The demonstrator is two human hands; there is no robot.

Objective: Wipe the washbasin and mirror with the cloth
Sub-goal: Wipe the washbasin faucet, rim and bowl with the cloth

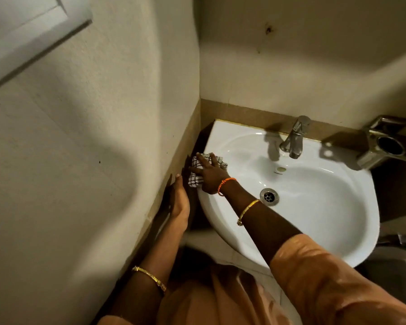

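Observation:
A white washbasin [314,207] is fixed in the corner, with a round metal drain [269,196] in its bowl. My right hand [208,172] presses flat on a white cloth with a dark check pattern [195,178], which lies on the basin's left rim. My left hand [179,202] is flat and open against the wall in the gap beside the basin, holding nothing. No mirror can be made out; only a pale framed panel [26,31] shows at the top left.
A chrome tap [293,139] stands at the back of the basin. A metal holder [382,146] is mounted on the wall at the right. Walls meet in a corner just behind the basin's left side, leaving a narrow dark gap.

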